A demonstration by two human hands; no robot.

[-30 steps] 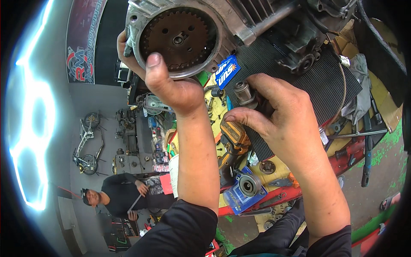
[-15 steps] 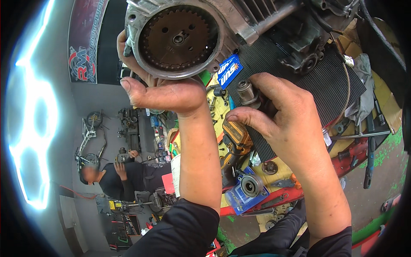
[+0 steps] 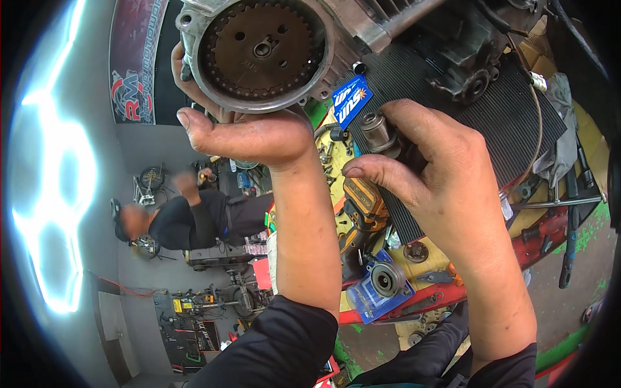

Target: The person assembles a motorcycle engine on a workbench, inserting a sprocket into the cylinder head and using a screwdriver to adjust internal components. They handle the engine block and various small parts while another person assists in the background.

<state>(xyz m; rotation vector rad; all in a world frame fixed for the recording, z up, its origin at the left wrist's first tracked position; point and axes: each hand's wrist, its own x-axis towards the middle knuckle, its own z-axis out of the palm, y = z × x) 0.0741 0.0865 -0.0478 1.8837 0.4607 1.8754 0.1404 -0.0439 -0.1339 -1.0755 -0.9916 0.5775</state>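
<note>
A metal engine casing fills the top of the view, with a dark toothed sprocket inside its round opening. My left hand cups the casing from below and the left, its fingers partly hidden behind it and its thumb sticking out. Just right of it, my right hand is curled around a stepped, cylindrical metal part resembling a short shaft with a bearing. The part's ringed end points up and left; its lower end is hidden in the palm. A blue sticker is beside the part, under the casing.
A ribbed black mat lies under the engine. Below sit a yellow-black power tool, a round metal part on blue packaging, and a small dark disc. Hand tools lie at right. Another person stands at left.
The view has shifted slightly, with the casing a little higher and further left. Both hands keep their holds. The other person has moved, with one hand now raised.
</note>
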